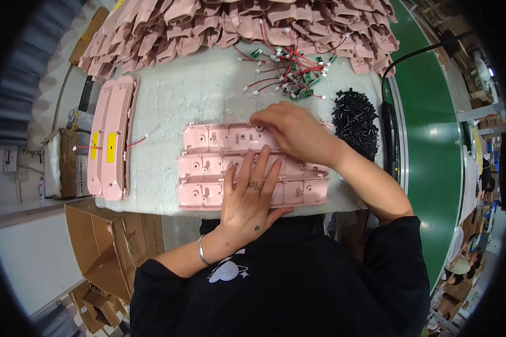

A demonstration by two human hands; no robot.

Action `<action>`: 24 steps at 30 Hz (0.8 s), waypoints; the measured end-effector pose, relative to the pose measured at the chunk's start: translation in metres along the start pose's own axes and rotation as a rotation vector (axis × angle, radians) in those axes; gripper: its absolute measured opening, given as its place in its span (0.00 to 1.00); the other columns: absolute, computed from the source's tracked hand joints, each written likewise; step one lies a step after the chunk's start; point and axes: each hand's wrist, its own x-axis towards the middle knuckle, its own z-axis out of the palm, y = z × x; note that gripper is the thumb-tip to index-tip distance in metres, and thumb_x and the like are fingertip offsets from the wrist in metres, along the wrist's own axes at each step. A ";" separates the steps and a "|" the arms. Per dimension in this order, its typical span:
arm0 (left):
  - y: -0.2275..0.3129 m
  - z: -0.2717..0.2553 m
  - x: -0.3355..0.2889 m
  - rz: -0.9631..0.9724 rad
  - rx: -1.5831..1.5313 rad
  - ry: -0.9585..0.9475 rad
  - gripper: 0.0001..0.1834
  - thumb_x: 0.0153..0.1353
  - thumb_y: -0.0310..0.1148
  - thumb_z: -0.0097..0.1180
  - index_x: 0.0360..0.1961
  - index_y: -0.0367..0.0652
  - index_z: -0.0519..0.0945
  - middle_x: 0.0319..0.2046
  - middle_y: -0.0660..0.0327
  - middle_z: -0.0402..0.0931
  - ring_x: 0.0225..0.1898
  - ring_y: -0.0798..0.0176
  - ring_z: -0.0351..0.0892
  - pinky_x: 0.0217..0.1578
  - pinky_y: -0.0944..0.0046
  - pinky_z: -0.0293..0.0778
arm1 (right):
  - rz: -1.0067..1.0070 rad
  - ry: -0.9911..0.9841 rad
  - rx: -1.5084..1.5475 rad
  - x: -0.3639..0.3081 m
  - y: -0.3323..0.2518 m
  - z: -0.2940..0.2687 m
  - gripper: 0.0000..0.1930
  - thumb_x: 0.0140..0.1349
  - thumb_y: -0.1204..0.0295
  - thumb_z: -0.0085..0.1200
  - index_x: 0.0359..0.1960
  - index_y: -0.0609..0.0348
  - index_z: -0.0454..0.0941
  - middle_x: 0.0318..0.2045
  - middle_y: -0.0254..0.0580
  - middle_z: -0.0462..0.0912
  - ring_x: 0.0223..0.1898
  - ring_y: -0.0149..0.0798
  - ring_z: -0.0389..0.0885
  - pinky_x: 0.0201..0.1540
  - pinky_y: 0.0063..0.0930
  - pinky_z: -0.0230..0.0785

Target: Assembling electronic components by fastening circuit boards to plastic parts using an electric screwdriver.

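Observation:
Three pink plastic housings lie side by side on the white-topped table, hollow faces up: a far housing (208,137), a middle housing (194,167) and a near housing (306,192). My left hand (247,194) rests flat across the near and middle ones, fingers spread. Curled over the far housing's right half, my right hand (301,130) has its fingertips at the far edge. Its thumb is largely hidden, and any small part beneath the fingers cannot be seen.
Pink housings are heaped (230,22) along the back. Small green circuit boards with red-black wires (292,70) lie before them. Black screws (355,123) are piled at right, beside a black corded tool (388,135). Closed pink housings (111,140) stand left; a cardboard box (107,241) is below.

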 end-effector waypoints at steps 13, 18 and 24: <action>-0.029 -0.073 0.018 0.257 0.060 -0.271 0.50 0.35 0.59 0.66 0.63 0.57 0.64 0.68 0.45 0.42 0.68 0.34 0.37 0.62 0.32 0.42 | 0.222 -0.079 -0.130 0.018 0.052 -0.039 0.08 0.55 0.74 0.46 0.32 0.64 0.76 0.31 0.55 0.79 0.38 0.55 0.77 0.43 0.45 0.69; -0.060 -0.083 0.025 0.174 0.030 -0.304 0.57 0.22 0.53 0.74 0.62 0.62 0.66 0.69 0.50 0.42 0.68 0.31 0.36 0.62 0.30 0.39 | 0.090 -0.022 -0.056 0.021 0.066 -0.047 0.09 0.55 0.73 0.47 0.32 0.62 0.78 0.31 0.54 0.80 0.38 0.54 0.78 0.43 0.42 0.70; -0.080 -0.068 0.022 0.188 0.003 -0.310 0.58 0.24 0.67 0.67 0.63 0.61 0.65 0.69 0.48 0.43 0.67 0.30 0.37 0.62 0.32 0.41 | 0.045 0.413 -0.056 0.077 0.008 -0.182 0.10 0.55 0.69 0.50 0.33 0.62 0.79 0.26 0.45 0.81 0.27 0.37 0.80 0.35 0.32 0.72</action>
